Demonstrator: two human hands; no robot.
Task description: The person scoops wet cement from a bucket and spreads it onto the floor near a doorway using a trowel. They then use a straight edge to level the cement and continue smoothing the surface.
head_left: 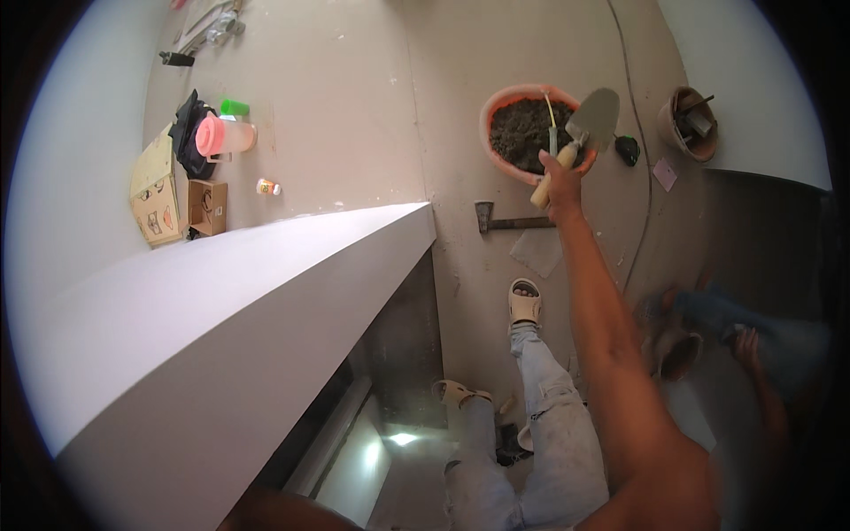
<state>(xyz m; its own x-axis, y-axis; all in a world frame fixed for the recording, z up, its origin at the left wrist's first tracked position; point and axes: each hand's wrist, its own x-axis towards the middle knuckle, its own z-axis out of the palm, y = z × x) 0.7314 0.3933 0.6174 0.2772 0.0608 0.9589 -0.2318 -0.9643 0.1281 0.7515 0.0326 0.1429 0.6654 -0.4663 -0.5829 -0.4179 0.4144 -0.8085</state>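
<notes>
My right hand (564, 186) grips a grey-bladed, wooden-handled trowel (596, 119) over the right rim of a round orange basin (486, 128) of dark, crumbly material (516, 133) on the far floor (345, 115); my left hand's state I cannot tell.

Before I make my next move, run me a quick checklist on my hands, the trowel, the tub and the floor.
1. Right hand closed on the trowel by its wooden handle: ok.
2. Dark, crumbly mix in the orange-rimmed tub: ok; its wetness, cannot tell.
3. Left hand placed safely: cannot tell, out of view.
4. Floor ahead of the front sandal clear: not ok, a hatchet-like tool lies there.
5. Cable apart from the tub: ok, it runs along the floor to its right.
6. Co-worker's hand out of reach: cannot tell, distance is hard to judge.
</notes>
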